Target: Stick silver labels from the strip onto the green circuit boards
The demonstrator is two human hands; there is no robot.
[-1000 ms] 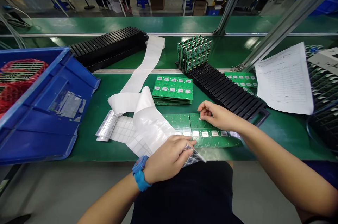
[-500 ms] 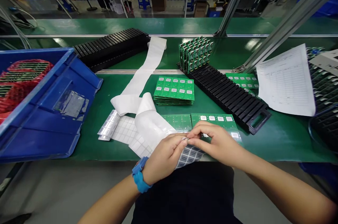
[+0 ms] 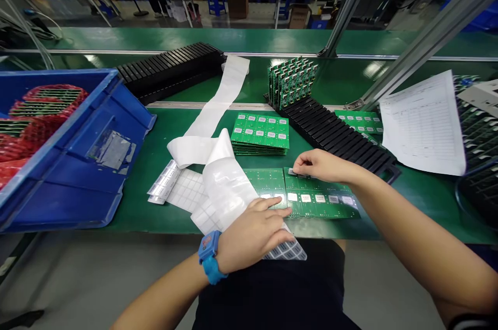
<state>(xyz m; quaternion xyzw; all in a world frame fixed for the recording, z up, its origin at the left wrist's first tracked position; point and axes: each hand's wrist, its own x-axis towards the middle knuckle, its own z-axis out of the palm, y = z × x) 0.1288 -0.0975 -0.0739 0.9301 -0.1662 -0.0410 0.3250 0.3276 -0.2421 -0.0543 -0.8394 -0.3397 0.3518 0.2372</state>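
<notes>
Green circuit board panel (image 3: 321, 204) lies beneath your right hand (image 3: 322, 166), its fingertips pinched together at the far edge, as your left hand (image 3: 252, 236) grips a label sheet (image 3: 286, 252) nearest you.

Two hands (image 3: 252, 239) (image 3: 322, 166), one blue crate (image 3: 70, 205)

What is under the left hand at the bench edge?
A sheet of printed labels sticks out under the left hand, and white backing film runs beneath it; the palm hides what lies directly below.
</notes>
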